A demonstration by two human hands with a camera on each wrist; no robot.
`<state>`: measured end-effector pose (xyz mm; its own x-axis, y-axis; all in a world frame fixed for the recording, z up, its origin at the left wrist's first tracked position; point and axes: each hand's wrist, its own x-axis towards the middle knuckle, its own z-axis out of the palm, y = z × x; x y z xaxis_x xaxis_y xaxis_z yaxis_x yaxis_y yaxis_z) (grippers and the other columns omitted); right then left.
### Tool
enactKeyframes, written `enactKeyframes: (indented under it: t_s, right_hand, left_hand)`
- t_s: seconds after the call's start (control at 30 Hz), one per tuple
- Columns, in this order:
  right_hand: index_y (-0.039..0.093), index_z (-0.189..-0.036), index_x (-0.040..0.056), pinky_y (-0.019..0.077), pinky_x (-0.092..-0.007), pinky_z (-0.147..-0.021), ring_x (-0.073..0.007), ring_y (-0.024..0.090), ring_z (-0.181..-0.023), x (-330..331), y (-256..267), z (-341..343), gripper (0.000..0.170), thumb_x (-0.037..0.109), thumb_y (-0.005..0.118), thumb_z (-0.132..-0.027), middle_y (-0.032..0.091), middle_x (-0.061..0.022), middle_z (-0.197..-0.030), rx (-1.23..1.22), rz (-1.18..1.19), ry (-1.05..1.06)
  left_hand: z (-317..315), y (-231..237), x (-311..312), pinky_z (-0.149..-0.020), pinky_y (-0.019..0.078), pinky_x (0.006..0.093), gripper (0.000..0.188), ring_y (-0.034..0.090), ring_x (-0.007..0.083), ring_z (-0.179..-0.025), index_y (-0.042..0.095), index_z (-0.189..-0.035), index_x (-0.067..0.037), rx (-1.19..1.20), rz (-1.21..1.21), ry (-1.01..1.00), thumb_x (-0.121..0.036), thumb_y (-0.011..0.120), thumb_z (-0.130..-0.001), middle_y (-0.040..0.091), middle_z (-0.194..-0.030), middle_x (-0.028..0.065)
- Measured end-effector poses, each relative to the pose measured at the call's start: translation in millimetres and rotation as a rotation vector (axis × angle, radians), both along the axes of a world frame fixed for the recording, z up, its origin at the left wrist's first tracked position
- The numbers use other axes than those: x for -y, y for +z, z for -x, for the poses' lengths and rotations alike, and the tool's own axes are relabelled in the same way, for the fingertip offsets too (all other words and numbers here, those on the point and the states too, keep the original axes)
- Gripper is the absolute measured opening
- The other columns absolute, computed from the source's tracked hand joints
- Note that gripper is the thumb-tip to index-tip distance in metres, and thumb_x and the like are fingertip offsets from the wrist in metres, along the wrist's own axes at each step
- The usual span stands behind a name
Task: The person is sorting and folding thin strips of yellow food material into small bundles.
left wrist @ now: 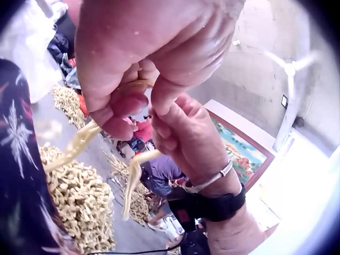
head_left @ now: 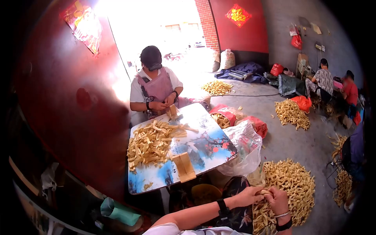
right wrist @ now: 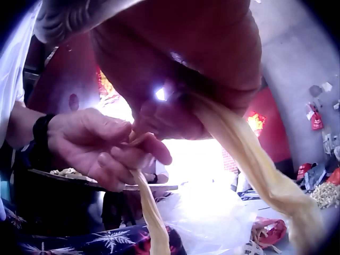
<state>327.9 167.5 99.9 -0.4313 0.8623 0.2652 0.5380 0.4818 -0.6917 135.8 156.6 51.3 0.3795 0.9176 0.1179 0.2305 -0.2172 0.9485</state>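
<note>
My left hand (head_left: pixel 250 196) and right hand (head_left: pixel 279 200) meet at the lower right of the head view, over my lap. Between them they pinch a soft, pale yellow strip of tofu skin (right wrist: pixel 255 154). One end of it hangs below the right hand in the right wrist view, and another dangles from the left fingers. In the left wrist view, the strip (left wrist: pixel 79 143) trails from my curled left fingers, with the right thumb and fingertips close against them. Its middle is hidden inside the fingers. Below lies a large heap of short knotted tofu skin pieces (head_left: pixel 293 188).
A painted table (head_left: pixel 199 117) ahead carries a pile of loose strips (head_left: pixel 150 145) and a small wooden stand (head_left: pixel 183 166). Behind it a person (head_left: pixel 156 86) works with both hands. A clear plastic bag (head_left: pixel 243 149) and more heaps (head_left: pixel 291 113) are on the floor; other people sit far right.
</note>
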Motion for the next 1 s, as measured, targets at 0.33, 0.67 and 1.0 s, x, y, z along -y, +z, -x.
enactKeyframes:
  t_s: [0.33,0.67,1.0]
  right_hand:
    - [0.063,-0.092,-0.0006,0.0441,-0.0299,-0.054,-0.0165,0.056,-0.056,-9.9,-16.8,-64.6,0.011,0.008,0.057,-0.093,0.059,-0.0072,-0.066,-0.062,0.122,-0.058]
    - [0.062,-0.086,-0.0012,0.0415,-0.0311,-0.055,-0.0196,0.053,-0.057,-22.9,-2.9,51.3,0.004,0.003,0.064,-0.085,0.059,-0.0108,-0.070,-0.202,-0.126,-0.114]
    - [0.064,-0.084,0.0003,0.0431,-0.0295,-0.058,-0.0187,0.054,-0.061,-0.9,-10.1,124.4,0.011,0.004,0.073,-0.081,0.058,-0.0086,-0.072,-0.423,0.039,0.068]
  left_hand:
    - [74.9,-12.4,-31.6,-0.059,0.0493,0.0316,0.022,0.063,0.0170,-0.060,0.064,-0.099,0.000,0.114,0.019,0.637,-0.021,0.058,-0.095,0.064,-0.073,0.0121]
    - [100.8,-67.9,-45.4,-0.069,0.0500,0.0420,0.018,0.065,0.0359,-0.077,0.066,-0.096,-0.004,-0.113,-0.067,0.958,-0.019,0.056,-0.094,0.067,-0.082,0.0184]
    - [153.6,-159.8,61.6,-0.058,0.0445,0.0286,0.021,0.056,0.0139,-0.067,0.065,-0.096,-0.003,0.053,0.407,0.746,-0.020,0.053,-0.099,0.060,-0.074,0.0032]
